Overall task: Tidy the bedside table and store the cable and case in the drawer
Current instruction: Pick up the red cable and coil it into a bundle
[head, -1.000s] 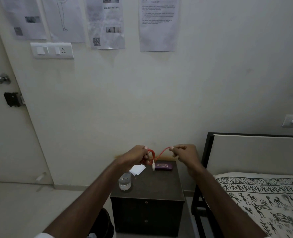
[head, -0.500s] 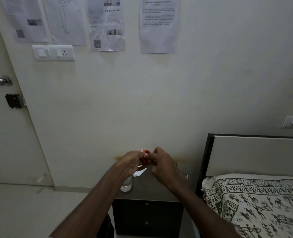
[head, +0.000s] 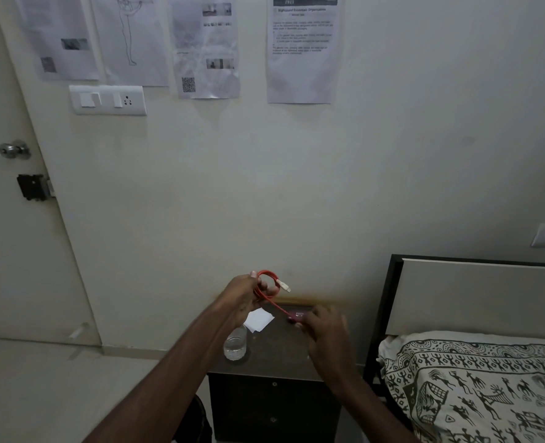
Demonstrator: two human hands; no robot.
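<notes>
My left hand (head: 244, 298) holds a coil of red cable (head: 266, 284) above the bedside table (head: 274, 359); a white plug sticks out to the right of the coil. A strand of the cable runs down and right to my right hand (head: 325, 334), which pinches it at its fingertips, blurred. Just behind those fingertips a small purple case (head: 299, 314) lies near the back of the table top, mostly covered by the hand. Two drawer fronts (head: 274, 407) with small knobs are closed below the top.
A glass of water (head: 235, 343) stands at the table's front left corner. A white paper (head: 258, 319) lies behind it. A bed with a patterned pillow (head: 475, 385) and headboard is on the right. A door (head: 15, 219) is on the left.
The hands met at the coil, then my right hand dropped down and right along the cable toward the case. My left hand lifted the coil a little.
</notes>
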